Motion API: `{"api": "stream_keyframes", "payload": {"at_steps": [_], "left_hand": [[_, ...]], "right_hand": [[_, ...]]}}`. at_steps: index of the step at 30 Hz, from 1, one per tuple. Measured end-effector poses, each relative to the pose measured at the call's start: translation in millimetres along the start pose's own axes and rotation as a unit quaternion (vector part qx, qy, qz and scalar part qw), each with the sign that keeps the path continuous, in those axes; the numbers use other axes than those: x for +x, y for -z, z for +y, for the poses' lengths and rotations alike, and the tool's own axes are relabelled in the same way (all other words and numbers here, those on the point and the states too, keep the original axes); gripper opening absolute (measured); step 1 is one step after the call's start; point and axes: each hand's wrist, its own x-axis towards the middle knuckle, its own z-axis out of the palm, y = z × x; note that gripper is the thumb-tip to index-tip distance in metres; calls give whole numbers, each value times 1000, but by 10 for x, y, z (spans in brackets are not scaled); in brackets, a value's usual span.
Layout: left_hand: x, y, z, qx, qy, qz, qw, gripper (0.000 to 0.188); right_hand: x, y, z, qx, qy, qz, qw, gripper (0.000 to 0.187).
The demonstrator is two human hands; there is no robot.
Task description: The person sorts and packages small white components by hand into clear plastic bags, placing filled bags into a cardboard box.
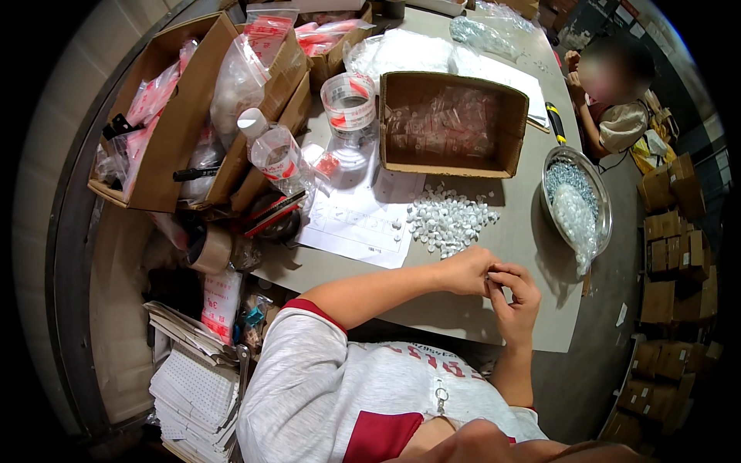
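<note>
My left hand [466, 271] and my right hand [517, 299] meet over the table's near edge, fingertips pressed together. Both are closed in a pinch; whatever sits between them is too small and hidden to make out. Just beyond my left hand lies a loose pile of small white plastic pieces [448, 219]. Behind the pile stands an open cardboard box [455, 167] with small clear plastic bags [448, 123] inside. Off to the right, a round metal bowl [607, 204] holds small silvery metal parts [569, 176], with a filled clear bag [573, 212] lying over them and hanging past its rim.
A printed paper sheet [359, 224], tape rolls [349, 100] and a clear bottle [279, 158] occupy the table's left. Cardboard boxes of bags [174, 139] line the left side. A yellow-and-black-handled tool [555, 123] lies near the bowl. Another person [617, 85] sits at far right.
</note>
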Motion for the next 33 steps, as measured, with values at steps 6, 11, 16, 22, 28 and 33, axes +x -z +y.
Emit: {"api": "stream_keyframes", "payload": {"at_steps": [6, 11, 16, 22, 28, 33], "left_hand": [[47, 68, 12, 5, 46, 16, 999, 26], [55, 244, -69, -94, 66, 78, 990, 29], [69, 262, -84, -121, 60, 73, 988, 23], [70, 222, -44, -109, -3, 115, 987, 20], [61, 224, -110, -58, 30, 107, 992, 21], [42, 219, 14, -14, 48, 97, 994, 24]], "right_hand": [[-61, 170, 103, 49, -83, 76, 992, 20], [-113, 259, 276, -73, -184, -52, 979, 21], [-151, 75, 244, -83, -164, -135, 974, 33], [-124, -152, 229, -151, -65, -147, 975, 29], [-233, -231, 294, -194, -64, -103, 974, 19], [-264, -113, 313, -244, -47, -82, 965, 16]]}}
